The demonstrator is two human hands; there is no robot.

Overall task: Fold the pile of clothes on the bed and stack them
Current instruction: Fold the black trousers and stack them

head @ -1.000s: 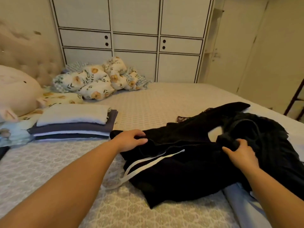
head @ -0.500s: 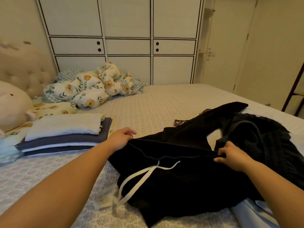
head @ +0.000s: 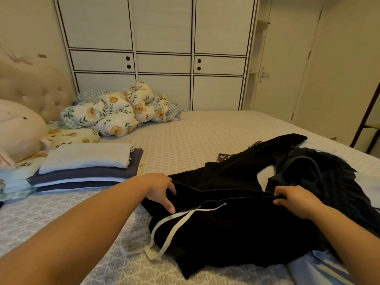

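Note:
A pair of black drawstring pants [head: 230, 229] lies rumpled on the bed [head: 185, 140], its white cord trailing toward me. My left hand [head: 159, 189] grips the left end of the waistband. At the right end, my right hand [head: 296, 199] pinches the same waistband. Behind the right hand lies a dark plaid garment [head: 320, 173], and a light blue cloth [head: 320, 270] shows under the pants at the near right. A stack of folded clothes [head: 86, 167], white on top of grey-blue layers, sits at the left.
A flowered duvet [head: 119, 112] is bunched at the far side by the white wardrobe [head: 160, 54]. A pink plush pillow [head: 18, 128] and a flowered pillow lean near the tufted headboard at the left. A dark rack stands at the right edge.
Both hands shifted along the waistband and pulled it taut between them. The pants have spread flatter, and the view has tilted slightly up.

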